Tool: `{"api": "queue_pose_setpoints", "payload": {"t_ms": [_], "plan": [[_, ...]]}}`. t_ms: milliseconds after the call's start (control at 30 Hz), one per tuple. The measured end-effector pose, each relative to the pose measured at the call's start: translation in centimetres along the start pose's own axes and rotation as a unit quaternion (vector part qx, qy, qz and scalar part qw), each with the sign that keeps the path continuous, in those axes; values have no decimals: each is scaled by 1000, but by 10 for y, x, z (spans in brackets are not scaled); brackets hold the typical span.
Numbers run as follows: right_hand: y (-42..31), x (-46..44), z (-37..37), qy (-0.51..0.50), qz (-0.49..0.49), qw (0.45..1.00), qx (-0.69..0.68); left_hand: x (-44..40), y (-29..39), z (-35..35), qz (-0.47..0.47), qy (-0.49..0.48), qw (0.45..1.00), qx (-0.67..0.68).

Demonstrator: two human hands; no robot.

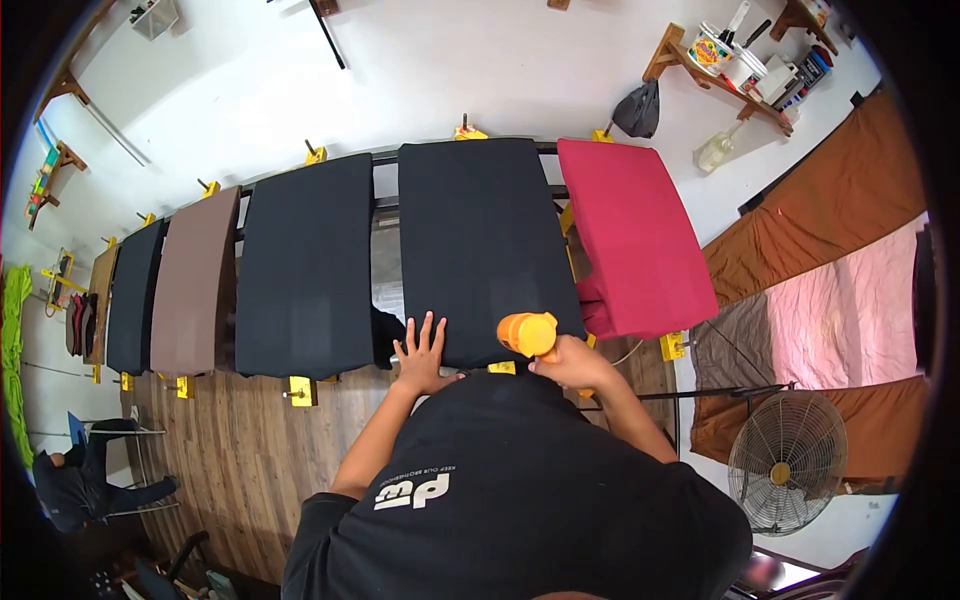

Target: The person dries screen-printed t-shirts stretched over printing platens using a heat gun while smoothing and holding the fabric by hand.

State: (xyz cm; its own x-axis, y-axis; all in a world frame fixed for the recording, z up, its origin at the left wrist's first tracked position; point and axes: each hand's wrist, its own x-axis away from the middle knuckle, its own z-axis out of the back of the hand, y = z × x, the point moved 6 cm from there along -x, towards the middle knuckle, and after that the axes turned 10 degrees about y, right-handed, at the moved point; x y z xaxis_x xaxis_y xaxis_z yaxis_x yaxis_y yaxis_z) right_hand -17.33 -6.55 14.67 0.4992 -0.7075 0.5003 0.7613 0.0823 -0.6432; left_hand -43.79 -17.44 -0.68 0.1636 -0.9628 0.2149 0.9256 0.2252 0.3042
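While the right hand (pixel 572 364) grips an orange tool (pixel 527 333), shirts flank it.

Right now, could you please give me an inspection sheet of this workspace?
Surface: black cloth covers the board ahead, with red cloth on the next one right.
Job's things: orange-and-yellow handheld tool over the black cloth.
Clutter: tubs on a wall shelf.
Hands: left hand spread at the black cloth's near left corner; right hand grips the tool.
Cables: apparently a thin pale cord beyond the right hand.
Surroundings: fan at right; another person far left.
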Motion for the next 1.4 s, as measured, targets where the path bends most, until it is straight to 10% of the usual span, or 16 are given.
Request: {"api": "queue_pose_setpoints", "payload": {"t_ms": [100, 167, 267, 533, 633, 900, 1400], "plan": [[8, -30, 2, 9, 48, 995, -88, 1, 2, 4, 1, 4, 1000, -3], [19, -68, -4, 238, 254, 937, 38, 4, 3, 6, 3, 7, 1000, -2], [0, -85, 7, 96, -8, 991, -88, 3, 3, 6, 5, 14, 1000, -5], [-5, -66, 0, 201, 86, 976, 10, 4, 4, 6, 7, 16, 1000, -4], [4, -24, 0, 61, -24, 998, -24, 4, 4, 5, 3, 28, 1000, -2], [21, -3, -8, 84, 17, 996, -34, 2, 2, 4, -5, 41, 999, -2], [17, -75, 13, 115, -10, 987, -108, -16, -8, -11, -3, -181, 982, -53]]}}
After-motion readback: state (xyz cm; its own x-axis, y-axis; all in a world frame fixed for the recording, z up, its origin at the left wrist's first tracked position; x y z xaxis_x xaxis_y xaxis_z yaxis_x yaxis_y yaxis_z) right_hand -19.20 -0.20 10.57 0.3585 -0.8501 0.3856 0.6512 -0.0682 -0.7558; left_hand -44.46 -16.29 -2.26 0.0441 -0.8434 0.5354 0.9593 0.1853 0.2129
